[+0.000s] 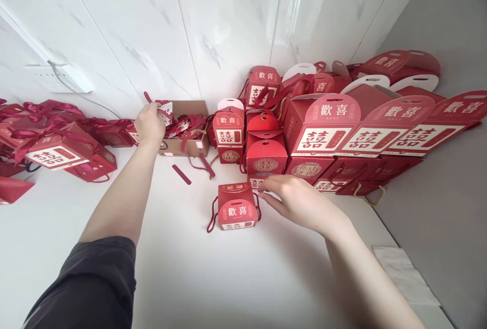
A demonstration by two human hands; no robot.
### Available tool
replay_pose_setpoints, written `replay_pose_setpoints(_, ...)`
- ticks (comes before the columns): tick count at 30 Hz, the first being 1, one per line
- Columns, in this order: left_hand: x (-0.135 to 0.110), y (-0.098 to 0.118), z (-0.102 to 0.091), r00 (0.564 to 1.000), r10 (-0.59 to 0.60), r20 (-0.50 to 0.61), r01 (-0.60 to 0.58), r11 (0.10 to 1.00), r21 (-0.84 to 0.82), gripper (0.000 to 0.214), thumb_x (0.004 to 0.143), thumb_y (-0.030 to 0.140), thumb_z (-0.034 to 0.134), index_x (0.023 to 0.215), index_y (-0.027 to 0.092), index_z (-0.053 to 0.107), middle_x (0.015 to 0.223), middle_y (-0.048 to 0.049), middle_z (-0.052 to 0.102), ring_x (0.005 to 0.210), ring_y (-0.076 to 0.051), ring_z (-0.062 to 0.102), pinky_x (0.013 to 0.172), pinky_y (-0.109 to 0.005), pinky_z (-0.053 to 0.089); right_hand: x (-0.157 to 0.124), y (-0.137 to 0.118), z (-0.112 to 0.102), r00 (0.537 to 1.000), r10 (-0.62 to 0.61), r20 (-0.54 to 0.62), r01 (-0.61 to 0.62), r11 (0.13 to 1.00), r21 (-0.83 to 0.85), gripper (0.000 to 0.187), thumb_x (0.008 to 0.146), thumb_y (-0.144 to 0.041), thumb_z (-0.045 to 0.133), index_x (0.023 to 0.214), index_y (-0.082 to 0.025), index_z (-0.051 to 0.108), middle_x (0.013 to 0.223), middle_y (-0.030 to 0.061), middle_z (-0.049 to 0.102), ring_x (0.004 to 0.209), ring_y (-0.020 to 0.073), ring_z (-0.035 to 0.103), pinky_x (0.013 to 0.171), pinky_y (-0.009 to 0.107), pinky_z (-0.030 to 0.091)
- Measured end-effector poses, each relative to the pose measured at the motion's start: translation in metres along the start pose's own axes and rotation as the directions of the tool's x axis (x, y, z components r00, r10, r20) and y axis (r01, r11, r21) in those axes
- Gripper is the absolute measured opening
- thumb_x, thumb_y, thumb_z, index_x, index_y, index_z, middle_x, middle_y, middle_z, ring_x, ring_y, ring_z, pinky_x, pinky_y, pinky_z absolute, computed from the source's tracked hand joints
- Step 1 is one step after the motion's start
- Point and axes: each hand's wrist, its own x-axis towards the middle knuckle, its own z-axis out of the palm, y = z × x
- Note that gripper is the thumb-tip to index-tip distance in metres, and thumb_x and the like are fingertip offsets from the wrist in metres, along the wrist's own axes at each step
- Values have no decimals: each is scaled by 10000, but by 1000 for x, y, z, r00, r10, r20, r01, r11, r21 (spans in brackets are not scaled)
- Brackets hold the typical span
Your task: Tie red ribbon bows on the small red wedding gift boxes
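Left hand (149, 123) pinches a tag (166, 112) over the cardboard box (187, 142); right hand (300, 202) touches a small red box (236, 207).

A makeshift packing corner, likely in a home, is being suggested: red gift boxes (323, 131) are being stored in piles on a white surface (190, 268) against a marble-tiled wall (152, 29).

two bare forearms (114, 202), dark grey left sleeve (91, 281)

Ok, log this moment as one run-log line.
left hand: pinching ribbon tag over cardboard box | right hand: open, beside small red gift box | behind: stacked red boxes
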Motion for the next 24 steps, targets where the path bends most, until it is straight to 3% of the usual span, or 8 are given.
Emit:
replay_pose_setpoints(3, 3, 4, 4, 981, 69, 184, -72, 997, 12, 351, 854, 373, 492, 1120, 217, 661, 1161, -109, 658, 1134, -324, 571, 949, -414, 441, 1, 0, 0, 1000, 2, 7, -2, 1000, -8, 174, 959, -235, 457, 994, -211, 626, 860, 44, 677, 768, 198, 625, 666, 278, 431)
replay_pose_setpoints(5, 4, 5, 10, 926, 100, 365, -115, 993, 18, 446, 750, 480, 611, 1115, 234, 680, 1202, -114, 646, 1123, -347, 584, 943, -411, 452, 2, 0, 0, 1000, 0, 13, 0, 1000, -8, 175, 961, -236, 455, 994, -210, 625, 868, 44, 679, 774, 197, 627, 666, 277, 431)
replay_pose_setpoints(8, 5, 5, 20, 870, 27, 492, -58, 997, 48, 574, 647, 463, 708, 1167, 224, 661, 1217, -149, 640, 1117, -392, 587, 935, -432, 463, 2, 0, -1, 1000, -3, 18, 3, 1000, -3, 176, 962, -235, 452, 990, -206, 624, 882, 46, 680, 784, 196, 629, 675, 276, 431)
replay_pose_setpoints(12, 11, -2, 24, 883, -88, 461, 59, 995, 77, 460, 672, 296, 681, 1110, 154, 679, 1082, -190, 688, 1061, -410, 612, 885, -443, 486, 2, 0, -2, 1000, 3, 20, -3, 1000, 0, 173, 960, -235, 456, 981, -204, 625, 883, 45, 676, 772, 189, 623, 668, 273, 424)
replay_pose_setpoints(16, 12, -13, 19, 921, -171, 351, 160, 985, 59, 523, 804, 284, 545, 1285, 79, 528, 1179, -218, 633, 1110, -357, 593, 914, -430, 483, 2, 0, -2, 1000, -1, 22, 1, 1000, -2, 175, 964, -235, 451, 977, -204, 623, 883, 45, 673, 770, 185, 620, 661, 269, 416)
replay_pose_setpoints(18, 9, -16, 14, 948, -203, 243, 198, 979, 47, 620, 799, 281, 556, 1367, 69, 426, 1269, -234, 571, 1161, -359, 553, 962, -467, 453, 3, 0, -1, 1000, -2, 29, 2, 1000, -7, 180, 966, -239, 446, 966, -199, 621, 872, 48, 671, 763, 186, 618, 659, 268, 412)
replay_pose_setpoints(21, 3, -7, 7, 989, -85, 124, 83, 996, 16, 664, 746, 251, 603, 1377, 132, 436, 1387, -187, 491, 1297, -370, 423, 1054, -518, 361, 4, 0, 0, 999, 3, 40, -3, 1000, -11, 182, 968, -248, 444, 956, -193, 618, 858, 48, 668, 756, 186, 614, 653, 266, 407)
replay_pose_setpoints(24, -1, 14, 3, 960, 113, 255, -99, 993, -70, 497, 833, 248, 458, 1321, 181, 525, 1389, -101, 523, 1321, -313, 416, 1075, -460, 353, 5, 1, 1, 999, 9, 44, -9, 1000, -12, 181, 969, -249, 443, 948, -192, 613, 852, 43, 666, 754, 183, 611, 647, 262, 402)
